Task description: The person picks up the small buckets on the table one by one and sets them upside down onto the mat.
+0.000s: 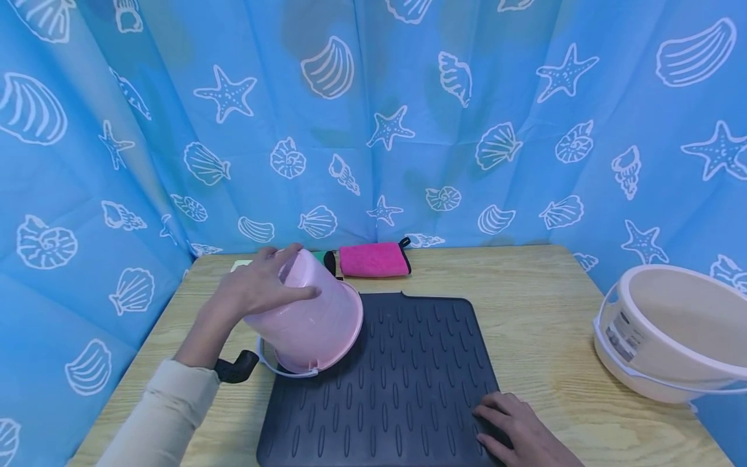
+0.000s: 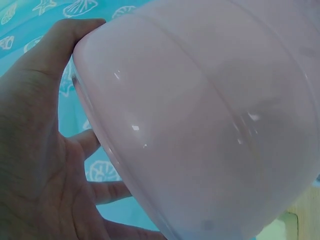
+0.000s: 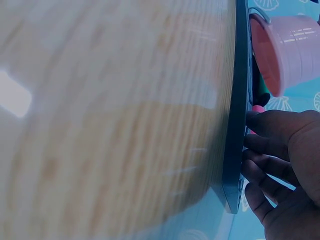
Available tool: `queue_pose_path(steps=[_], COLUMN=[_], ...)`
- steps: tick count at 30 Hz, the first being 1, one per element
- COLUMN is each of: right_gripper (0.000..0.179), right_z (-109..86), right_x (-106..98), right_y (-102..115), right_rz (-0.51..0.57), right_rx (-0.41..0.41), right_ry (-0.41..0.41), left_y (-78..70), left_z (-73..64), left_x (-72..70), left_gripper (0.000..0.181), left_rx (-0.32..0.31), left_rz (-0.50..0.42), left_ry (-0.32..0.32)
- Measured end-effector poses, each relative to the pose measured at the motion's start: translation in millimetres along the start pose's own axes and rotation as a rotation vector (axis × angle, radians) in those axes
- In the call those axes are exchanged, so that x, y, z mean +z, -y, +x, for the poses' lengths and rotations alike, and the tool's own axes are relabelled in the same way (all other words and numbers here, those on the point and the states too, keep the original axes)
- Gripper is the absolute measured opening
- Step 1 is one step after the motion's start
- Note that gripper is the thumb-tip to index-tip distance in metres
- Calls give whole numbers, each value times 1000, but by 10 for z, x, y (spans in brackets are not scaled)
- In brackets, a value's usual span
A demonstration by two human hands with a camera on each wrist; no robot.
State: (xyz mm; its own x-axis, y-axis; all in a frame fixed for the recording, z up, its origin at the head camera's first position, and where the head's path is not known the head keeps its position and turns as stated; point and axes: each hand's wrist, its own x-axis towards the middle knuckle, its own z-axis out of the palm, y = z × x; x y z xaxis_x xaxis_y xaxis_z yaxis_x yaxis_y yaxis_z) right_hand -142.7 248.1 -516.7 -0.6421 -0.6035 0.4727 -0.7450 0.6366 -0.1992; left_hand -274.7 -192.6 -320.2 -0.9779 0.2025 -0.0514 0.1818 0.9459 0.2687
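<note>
A pink bucket [image 1: 318, 318] is tipped over at the left part of a black ribbed mat [image 1: 403, 383], its mouth turned down and to the right and its white wire handle hanging at the near side. My left hand [image 1: 257, 285] grips it round the base. In the left wrist view, thumb and spread fingers lie at the bottom edge of the bucket [image 2: 190, 125]. My right hand [image 1: 516, 428] touches the mat's near right edge, fingers loosely bent. In the right wrist view, its fingertips meet the mat [image 3: 238, 110] and the bucket's open mouth shows beyond.
A cream bucket [image 1: 642, 350] with a label and wire handle stands at the table's right side. A folded pink cloth [image 1: 373, 261] lies at the back, beside a partly hidden green item [image 1: 319, 256]. A blue shell-print curtain [image 1: 362, 130] surrounds the wooden table [image 1: 537, 305].
</note>
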Motion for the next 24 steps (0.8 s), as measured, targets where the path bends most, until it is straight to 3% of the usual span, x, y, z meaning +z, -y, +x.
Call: queue_pose_path(steps=[18,24], right_gripper=[33,32], right_z=[-14,-14], right_x=[-3,-3], right_y=[-21,-15], right_rz=[13,8], right_rx=[7,17], right_ry=[9,17], left_y=[-243,-359], left_z=[95,134], left_x=[83,127], left_gripper=[105,105], left_rx=[-25,-27], left_rz=[110,185], left_ry=[23,19])
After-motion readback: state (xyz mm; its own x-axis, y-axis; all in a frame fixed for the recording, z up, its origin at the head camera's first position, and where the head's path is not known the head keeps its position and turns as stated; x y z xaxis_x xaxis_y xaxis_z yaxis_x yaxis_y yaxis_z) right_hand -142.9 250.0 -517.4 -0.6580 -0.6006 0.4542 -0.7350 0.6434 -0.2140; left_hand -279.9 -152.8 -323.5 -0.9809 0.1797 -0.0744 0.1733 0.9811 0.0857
